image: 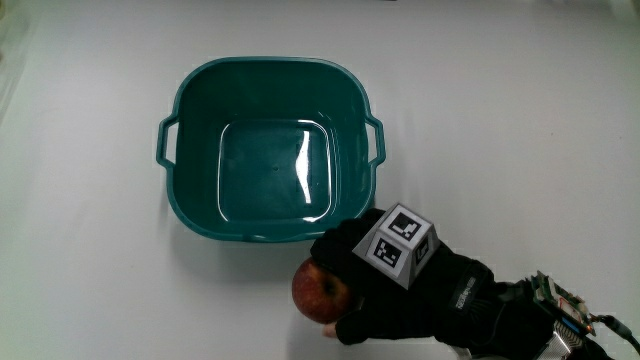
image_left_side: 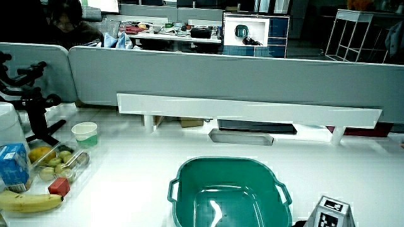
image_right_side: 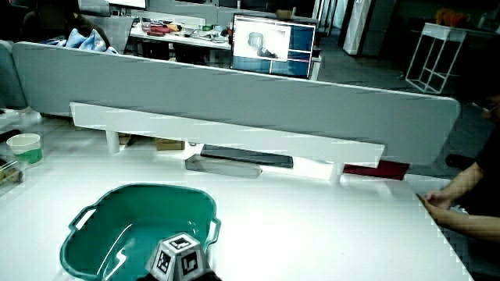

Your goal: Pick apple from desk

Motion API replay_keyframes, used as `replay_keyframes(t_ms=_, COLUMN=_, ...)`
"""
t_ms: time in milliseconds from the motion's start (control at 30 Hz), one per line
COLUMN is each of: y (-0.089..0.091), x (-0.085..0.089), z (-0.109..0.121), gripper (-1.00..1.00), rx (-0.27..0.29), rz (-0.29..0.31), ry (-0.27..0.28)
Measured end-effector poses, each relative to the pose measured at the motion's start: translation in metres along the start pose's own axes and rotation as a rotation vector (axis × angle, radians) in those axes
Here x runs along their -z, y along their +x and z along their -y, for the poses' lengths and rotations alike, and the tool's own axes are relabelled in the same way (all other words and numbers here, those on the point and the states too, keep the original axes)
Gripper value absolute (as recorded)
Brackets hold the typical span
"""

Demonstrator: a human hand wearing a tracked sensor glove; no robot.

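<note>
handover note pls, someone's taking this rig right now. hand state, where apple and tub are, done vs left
Hand: fingers curled around the apple, which sits on the table just outside the teal tub's rim, nearer the person than the tub.
Tub: nothing in it.
Side views: only the marker cube shows; apple out of view.
Done: reach, grasp apparently closed.
Left: the lift; whether the apple has left the table cannot be told.

The hand (image: 400, 290) is closed around the apple (image: 318, 290), which rests on the table (image: 90, 280). The basin (image: 270, 150) stands just beside the grip, farther from the person. In a side view, a banana (image_left_side: 28, 202) and cup (image_left_side: 84, 133) lie well apart from it.
</note>
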Motion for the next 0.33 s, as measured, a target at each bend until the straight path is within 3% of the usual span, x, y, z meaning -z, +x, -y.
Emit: replay_keyframes(t_ms=333, y=0.011, x=-0.031, z=-0.005, gripper=1.0, rx=0.042, rz=0.011, ry=0.074)
